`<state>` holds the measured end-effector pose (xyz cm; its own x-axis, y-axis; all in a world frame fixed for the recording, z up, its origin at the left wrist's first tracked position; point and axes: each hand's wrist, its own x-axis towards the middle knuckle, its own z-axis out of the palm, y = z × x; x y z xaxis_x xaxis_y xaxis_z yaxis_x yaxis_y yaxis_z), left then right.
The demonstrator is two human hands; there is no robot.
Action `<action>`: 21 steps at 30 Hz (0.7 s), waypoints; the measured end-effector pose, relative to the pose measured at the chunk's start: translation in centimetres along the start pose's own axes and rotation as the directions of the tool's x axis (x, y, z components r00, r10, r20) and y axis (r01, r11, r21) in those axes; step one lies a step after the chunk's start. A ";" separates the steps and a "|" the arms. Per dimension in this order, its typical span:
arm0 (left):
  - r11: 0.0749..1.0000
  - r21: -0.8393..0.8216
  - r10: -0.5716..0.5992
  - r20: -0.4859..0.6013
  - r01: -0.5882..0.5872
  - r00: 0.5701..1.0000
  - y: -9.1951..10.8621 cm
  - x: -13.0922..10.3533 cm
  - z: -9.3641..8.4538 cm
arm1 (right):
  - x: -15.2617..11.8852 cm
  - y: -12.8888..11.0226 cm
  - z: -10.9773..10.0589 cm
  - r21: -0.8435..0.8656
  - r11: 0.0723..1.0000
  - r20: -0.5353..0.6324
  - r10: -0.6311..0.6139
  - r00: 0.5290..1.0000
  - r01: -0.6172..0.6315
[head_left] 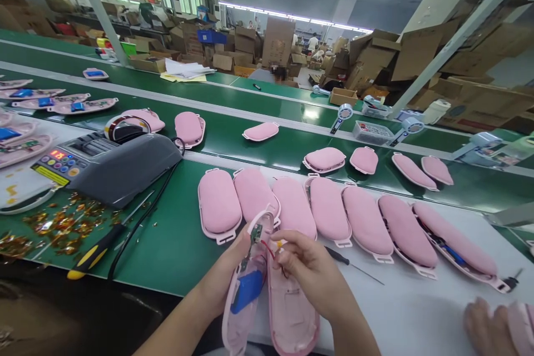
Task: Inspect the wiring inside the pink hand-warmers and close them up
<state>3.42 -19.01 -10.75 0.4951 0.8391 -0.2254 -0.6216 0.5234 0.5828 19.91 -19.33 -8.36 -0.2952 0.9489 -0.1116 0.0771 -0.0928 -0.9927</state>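
Observation:
My left hand (227, 275) is wrapped round the edge of an opened pink shell half (233, 328), tilted up on its side. Inside that half are a small green circuit board (256, 232) and a blue battery (249, 291). Just right of it stands the other pink shell half (293, 317), its hollow inside facing up. My right hand (306, 267) pinches thin red wires (268, 249) between thumb and forefinger above this second half; a small yellow piece (278, 244) shows by the fingertips. The wire ends are hidden by the fingers.
Several closed pink cases (219, 203) lie in a row beyond my hands. A thin screwdriver (354, 264) is at the right, a yellow-black screwdriver (98, 250) and a grey tape machine (120, 164) at the left. Another person's hand (486, 322) is at the lower right.

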 end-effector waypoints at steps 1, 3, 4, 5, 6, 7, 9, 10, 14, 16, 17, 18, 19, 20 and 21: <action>1.000 0.008 0.013 -0.003 -0.013 1.000 0.0 0.0 0.1 | 0.1 -0.3 0.3 -0.011 0.997 -0.030 0.078 0.997 -0.078; 1.000 0.014 0.027 -0.013 -0.027 1.000 0.0 -0.1 0.3 | 0.2 -1.0 0.7 -0.065 0.980 -0.058 0.187 0.981 -0.190; 1.000 0.013 0.026 -0.014 -0.026 1.000 0.0 -0.2 0.4 | 0.2 -1.3 0.8 -0.100 0.969 -0.055 0.220 0.974 -0.224; 1.000 0.012 0.023 -0.013 -0.023 1.000 0.0 -0.3 0.5 | 0.1 -1.4 0.8 -0.142 0.959 -0.056 0.238 0.970 -0.244; 1.000 0.013 0.020 -0.010 -0.019 1.000 0.0 -0.3 0.5 | -0.1 -1.5 0.7 -0.189 0.949 -0.069 0.243 0.968 -0.252; 1.000 0.016 0.018 -0.005 -0.018 1.000 0.0 -0.3 0.5 | -0.4 -1.5 0.6 -0.234 0.940 -0.096 0.231 0.968 -0.247; 1.000 0.016 0.021 0.002 -0.021 1.000 -0.1 -0.3 0.5 | -1.1 -1.1 0.3 -0.281 0.937 -0.186 0.159 0.969 -0.208; 1.000 0.014 0.024 0.006 -0.024 1.000 -0.1 -0.3 0.5 | -1.5 -0.9 0.1 -0.267 0.946 -0.225 0.122 0.967 -0.181; 0.999 0.028 0.030 0.058 -0.032 0.998 -0.3 -0.1 0.6 | -2.3 -0.5 0.1 -0.021 0.996 -0.198 0.076 0.977 -0.082; 0.999 0.035 0.027 0.093 -0.030 0.995 -0.4 -0.1 0.8 | -2.0 -0.7 0.3 0.041 0.996 -0.137 0.078 0.987 -0.073; 0.999 0.036 0.031 0.099 -0.034 0.995 -0.4 -0.1 0.9 | -1.6 -0.8 0.5 0.049 0.995 -0.122 0.089 0.989 -0.084; 0.998 0.039 0.038 0.100 -0.042 0.994 -0.5 -0.1 0.9 | -1.3 -1.0 0.7 0.041 0.994 -0.112 0.107 0.988 -0.103; 0.997 0.047 0.049 0.102 -0.054 0.994 -0.6 -0.2 0.9 | -0.9 -1.2 0.8 0.020 0.992 -0.107 0.125 0.986 -0.124; 0.996 0.060 0.064 0.099 -0.070 0.993 -0.6 -0.2 0.8 | -0.6 -1.4 1.0 -0.012 0.990 -0.105 0.138 0.985 -0.140; 0.993 0.081 0.077 0.095 -0.085 0.992 -0.6 -0.3 0.7 | -0.3 -1.7 1.1 -0.058 0.987 -0.100 0.142 0.985 -0.148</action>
<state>4.11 -19.68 -10.49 0.5011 0.8591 -0.1046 -0.6104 0.4365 0.6610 18.78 -19.79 -6.72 -0.1849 0.9513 -0.2466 0.1751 -0.2150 -0.9608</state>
